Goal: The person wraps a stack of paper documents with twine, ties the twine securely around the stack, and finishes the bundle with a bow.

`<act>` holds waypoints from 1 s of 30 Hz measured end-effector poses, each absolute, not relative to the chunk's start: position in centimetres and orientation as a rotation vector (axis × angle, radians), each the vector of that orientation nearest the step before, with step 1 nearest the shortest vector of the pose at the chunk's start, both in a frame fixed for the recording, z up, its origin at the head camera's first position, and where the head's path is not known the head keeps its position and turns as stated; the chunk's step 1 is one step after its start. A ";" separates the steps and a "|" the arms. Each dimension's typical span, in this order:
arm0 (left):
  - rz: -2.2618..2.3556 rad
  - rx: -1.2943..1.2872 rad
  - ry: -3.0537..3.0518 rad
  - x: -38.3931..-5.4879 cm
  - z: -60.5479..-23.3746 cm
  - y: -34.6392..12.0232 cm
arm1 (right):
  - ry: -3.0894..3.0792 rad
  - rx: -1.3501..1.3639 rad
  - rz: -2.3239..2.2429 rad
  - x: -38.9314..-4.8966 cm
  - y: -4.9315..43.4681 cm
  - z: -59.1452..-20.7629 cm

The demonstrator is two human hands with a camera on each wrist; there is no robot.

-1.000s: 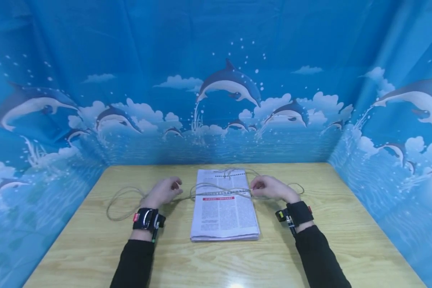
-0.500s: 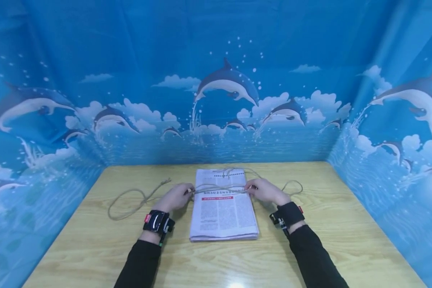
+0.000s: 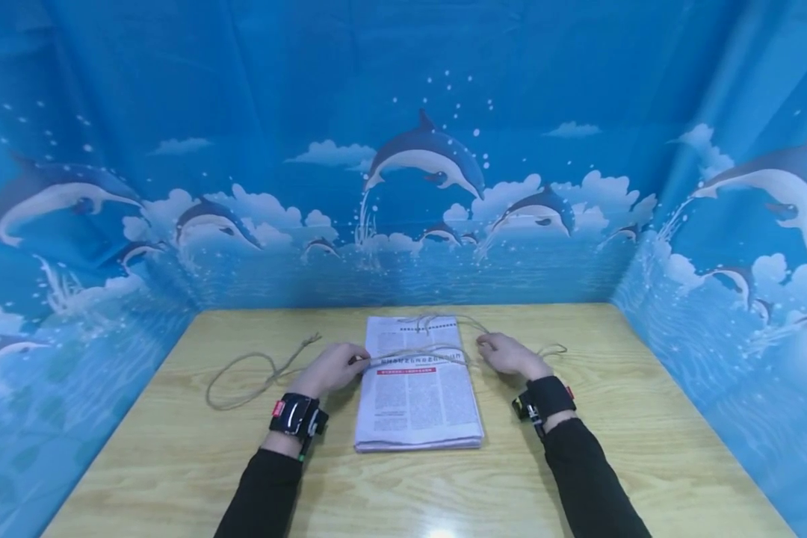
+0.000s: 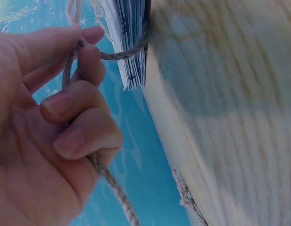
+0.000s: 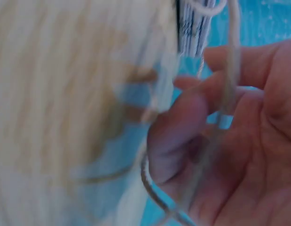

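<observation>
A folded stack of newspapers (image 3: 418, 411) lies on the table, with jute rope (image 3: 413, 350) running across its upper part in several strands. My left hand (image 3: 331, 368) is at the stack's left edge. In the left wrist view, its thumb and index finger pinch the jute rope (image 4: 118, 55), and its other fingers curl over the trailing length. My right hand (image 3: 513, 357) is just off the stack's right side. In the right wrist view, its fingers are loosely bent, and a blurred strand of rope (image 5: 231, 52) passes in front of the palm.
A loose loop of rope lies left of the stack, ending in a knotted end (image 4: 185, 200). More rope curls beyond my right hand. The wooden table (image 3: 403, 493) meets a blue dolphin-print curtain (image 3: 276, 90) at the back and sides.
My left hand has come right to the stack's edge and taken hold of the rope. My right hand moved left onto the stack's edge, then back to the right, away from it.
</observation>
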State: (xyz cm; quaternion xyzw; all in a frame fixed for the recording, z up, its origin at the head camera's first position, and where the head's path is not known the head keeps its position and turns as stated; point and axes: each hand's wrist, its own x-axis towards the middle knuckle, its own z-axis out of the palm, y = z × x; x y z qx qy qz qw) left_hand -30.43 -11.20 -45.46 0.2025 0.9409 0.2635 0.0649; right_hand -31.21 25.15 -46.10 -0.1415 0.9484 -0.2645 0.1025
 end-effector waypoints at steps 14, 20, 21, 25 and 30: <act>0.803 0.544 2.815 -30.3 -45.4 -11.7 | 2.634 0.259 -1.008 -31.0 30.0 -45.5; 0.822 0.525 2.818 -30.2 -45.3 -11.6 | 2.864 -0.112 -0.928 -31.0 27.7 -44.5; 0.828 0.524 2.818 -30.2 -45.3 -11.6 | 2.868 -0.178 -0.957 -30.9 26.8 -44.3; 0.856 0.506 2.823 -30.2 -45.1 -11.4 | 2.817 -0.370 -0.974 -30.4 23.4 -44.1; 0.873 0.497 2.838 -30.2 -44.9 -11.1 | 2.801 -0.421 -0.884 -29.9 21.0 -44.8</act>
